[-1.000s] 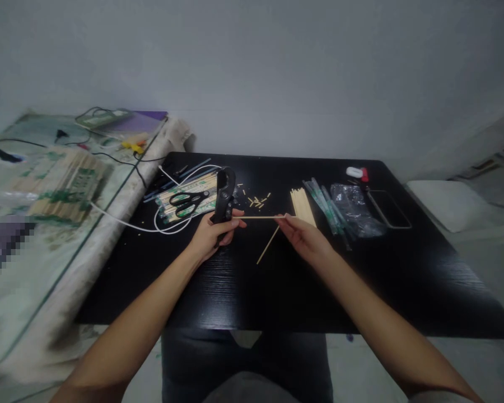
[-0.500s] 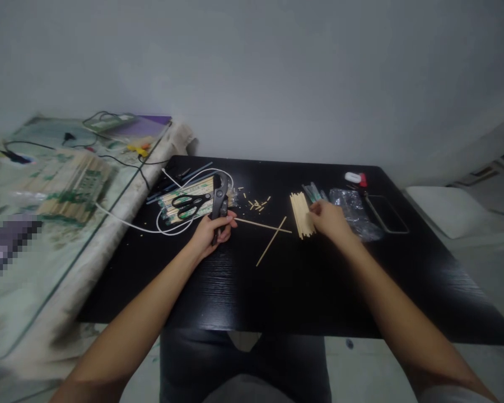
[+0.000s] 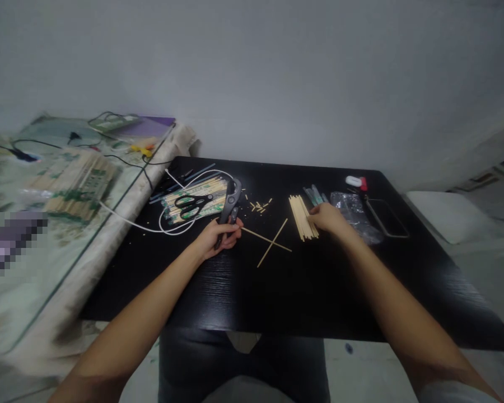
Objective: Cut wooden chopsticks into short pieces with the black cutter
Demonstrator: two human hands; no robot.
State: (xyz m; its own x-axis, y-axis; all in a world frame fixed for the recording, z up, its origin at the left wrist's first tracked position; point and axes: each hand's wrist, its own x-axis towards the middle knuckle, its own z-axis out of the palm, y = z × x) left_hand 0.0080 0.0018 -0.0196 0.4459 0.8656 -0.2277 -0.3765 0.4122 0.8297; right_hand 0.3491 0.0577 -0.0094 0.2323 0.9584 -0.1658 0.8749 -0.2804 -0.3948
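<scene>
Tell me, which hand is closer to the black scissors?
Left. The left hand, gripping black cutters, is just right of the scissors, slightly nearer the person. The right hand is much farther right, at the pile of wooden sticks.

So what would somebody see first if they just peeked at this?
Two thin wooden sticks lie crossed like an X in the middle of the black table, pale against the dark top. Just left of them, the left hand grips a black cutter, and to the right, the right hand rests on a neat pile of sticks. Black scissors lie farther left.
</scene>
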